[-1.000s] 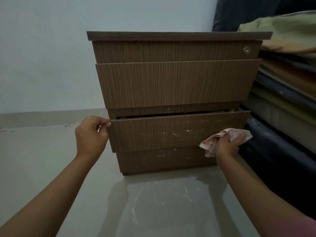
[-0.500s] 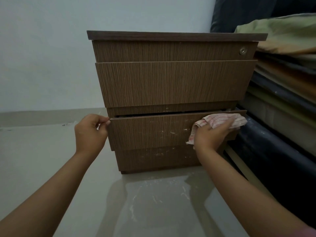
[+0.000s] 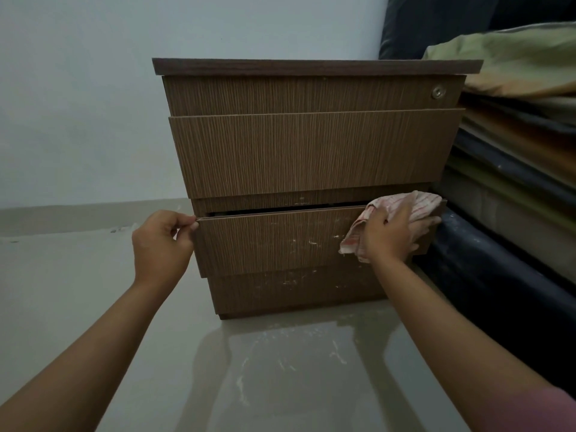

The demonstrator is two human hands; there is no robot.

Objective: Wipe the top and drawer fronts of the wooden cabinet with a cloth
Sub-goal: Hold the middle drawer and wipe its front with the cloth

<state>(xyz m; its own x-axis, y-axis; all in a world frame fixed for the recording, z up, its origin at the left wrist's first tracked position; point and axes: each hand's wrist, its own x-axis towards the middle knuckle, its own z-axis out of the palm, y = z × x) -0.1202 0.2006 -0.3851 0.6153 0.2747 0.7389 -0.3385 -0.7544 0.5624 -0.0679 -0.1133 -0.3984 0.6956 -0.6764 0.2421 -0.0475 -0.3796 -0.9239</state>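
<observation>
Over on the left, the left hand (image 3: pixel 162 241) has its fingers (image 3: pixel 184 220) curled in, thumb and forefinger pinching the top left corner of the lower drawer front (image 3: pixel 274 238). That drawer stands pulled a little way out of the wooden cabinet (image 3: pixel 311 151), a dark gap showing along its top edge, just beyond the pinching fingertips. White scuffs and specks dot the panel between the two hands, and more mark the base panel (image 3: pixel 296 288) below it.

Moving right, the right hand (image 3: pixel 392 232) is laid flat on a pink-and-white striped cloth (image 3: pixel 414 204), fingers spread and fairly straight, pressing it against the right end of that same drawer front. The cloth bunches up past the fingertips to the drawer's top right corner, and a loose tail hangs down to the left of the palm.

Above both hands the wide middle drawer front (image 3: pixel 311 151) sits closed, then the narrow top drawer (image 3: pixel 296 95) with a small round lock (image 3: pixel 438 92) near its right end, and the dark cabinet top (image 3: pixel 311 66) over all. The cabinet stands on a glossy floor (image 3: pixel 93 307) that mirrors it. Far right, beyond the cloth, a stack of folded mattresses (image 3: pixel 514 151) lies hard against the cabinet's side.
</observation>
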